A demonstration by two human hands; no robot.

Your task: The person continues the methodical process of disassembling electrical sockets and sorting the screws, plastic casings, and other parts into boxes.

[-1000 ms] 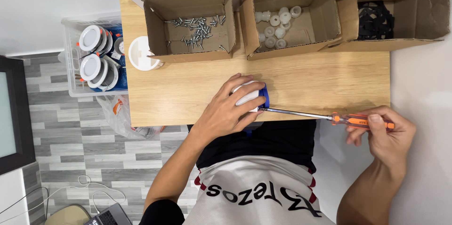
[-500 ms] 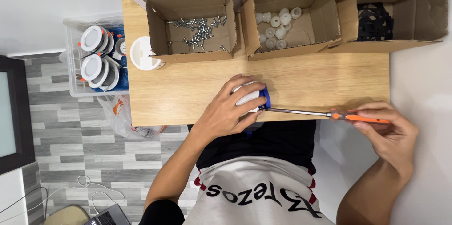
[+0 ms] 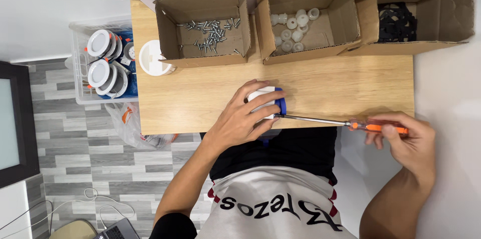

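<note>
Left grip (image 3: 240, 119) clasped white-blue part (image 3: 268, 103); right grip (image 3: 408, 141) closed round orange screwdriver (image 3: 345, 123); brown cartons (image 3: 203, 29) beyond, wooden bench (image 3: 340, 86), grey floor

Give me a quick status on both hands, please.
Left hand grips white-and-blue part on table edge. Right hand holds orange-handled screwdriver, tip at part. Nothing between.
</note>
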